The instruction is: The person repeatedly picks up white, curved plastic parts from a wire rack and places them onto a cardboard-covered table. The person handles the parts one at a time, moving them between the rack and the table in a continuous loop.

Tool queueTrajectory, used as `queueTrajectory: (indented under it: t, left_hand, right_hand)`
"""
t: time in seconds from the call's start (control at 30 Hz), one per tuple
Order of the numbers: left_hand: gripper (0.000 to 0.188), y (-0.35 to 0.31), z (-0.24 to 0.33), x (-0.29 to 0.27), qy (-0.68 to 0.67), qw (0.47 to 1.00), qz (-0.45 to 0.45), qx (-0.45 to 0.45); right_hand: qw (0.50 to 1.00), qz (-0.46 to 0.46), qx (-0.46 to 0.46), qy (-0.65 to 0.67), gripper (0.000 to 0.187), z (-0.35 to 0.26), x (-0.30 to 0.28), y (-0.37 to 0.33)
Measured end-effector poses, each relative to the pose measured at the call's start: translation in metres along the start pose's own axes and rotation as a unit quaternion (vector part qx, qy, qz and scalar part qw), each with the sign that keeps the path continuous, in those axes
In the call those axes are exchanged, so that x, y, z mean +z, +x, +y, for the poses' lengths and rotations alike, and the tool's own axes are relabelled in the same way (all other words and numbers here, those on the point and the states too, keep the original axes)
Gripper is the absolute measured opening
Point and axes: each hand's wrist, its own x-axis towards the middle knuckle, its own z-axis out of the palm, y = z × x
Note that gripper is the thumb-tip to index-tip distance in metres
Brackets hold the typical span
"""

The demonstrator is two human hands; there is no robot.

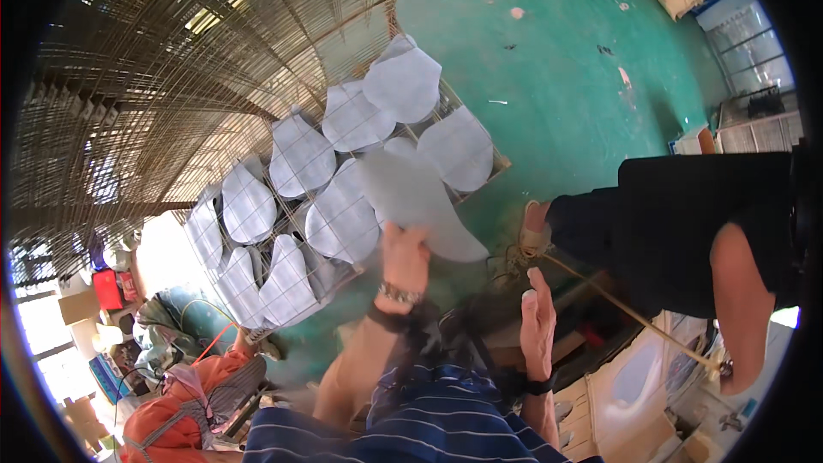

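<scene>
My left hand (405,261) is closed on the lower edge of a grey, flat, curved piece (420,206), which is blurred by motion. The piece hangs over a wire rack tray (356,273) and hides part of it. Several pale grey pieces with rounded ends (403,81) lie on the tray in rows, some overlapping. My right hand (537,326) is held up to the right of the tray, apart from the pieces. Its fingers are stretched out, and nothing shows in it.
Many stacked wire trays (197,60) rise at the left. A person in dark clothes (677,231) stands close on the right, with a hand near a thin rod (634,317). Someone in orange (171,411) is at the lower left. Green floor (549,77) lies beyond the rack.
</scene>
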Motion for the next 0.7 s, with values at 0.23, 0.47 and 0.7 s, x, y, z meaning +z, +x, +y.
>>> queueTrajectory:
  t: [0.23, 0.47, 0.7]
  left_hand:
    - [0.04, 0.217, 0.082, -0.02, -0.046, 0.978, -0.048, 0.198]
    - [0.055, 0.386, 0.039, -0.148, 0.167, 0.963, 0.12, 0.176]
    - [0.094, 0.441, -0.034, -0.205, 0.507, 0.693, 0.489, 0.152]
  right_hand:
    - [0.977, -0.004, 0.055, -0.206, 0.049, 0.034, 0.01, 0.022]
    - [0.96, -0.085, 0.034, -0.265, 0.042, 0.096, 0.044, 0.003]
    - [0.935, -0.155, 0.073, -0.31, 0.043, 0.135, 0.056, -0.016]
